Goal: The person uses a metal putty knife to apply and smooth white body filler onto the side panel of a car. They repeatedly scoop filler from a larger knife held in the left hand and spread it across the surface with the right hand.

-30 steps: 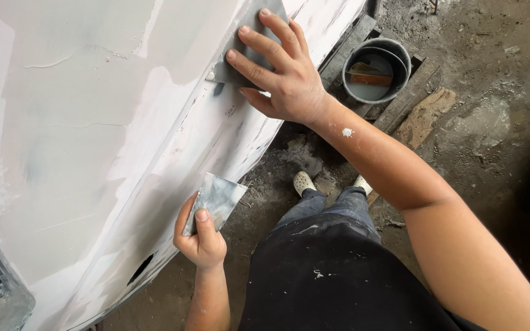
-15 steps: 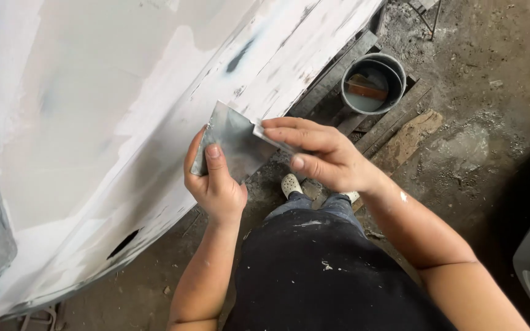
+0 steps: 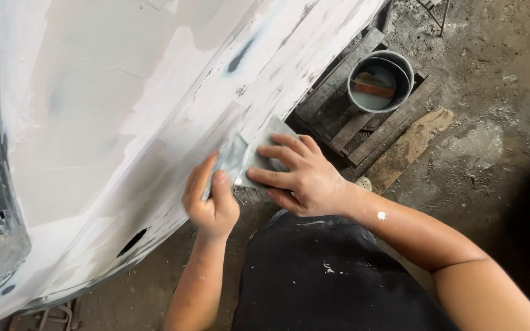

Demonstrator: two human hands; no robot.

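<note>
From the head camera, the left hand (image 3: 211, 205) pinches one end of a grey, flexible rectangular sanding sheet (image 3: 248, 158), thumb on top, while the right hand (image 3: 299, 178) lies flat with fingers spread, pressing the other end against the lower edge of the white, filler-coated curved car body panel (image 3: 124, 122). The sheet lies between the two hands, right at the panel's rim. Uneven finger pressure could gouge the filler, and the sheet could slip off the edge.

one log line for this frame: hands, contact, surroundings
left hand: grips sandpaper sheet | right hand: flat on sheet | surface: white car panel | nearby: bucket on pallet
</note>
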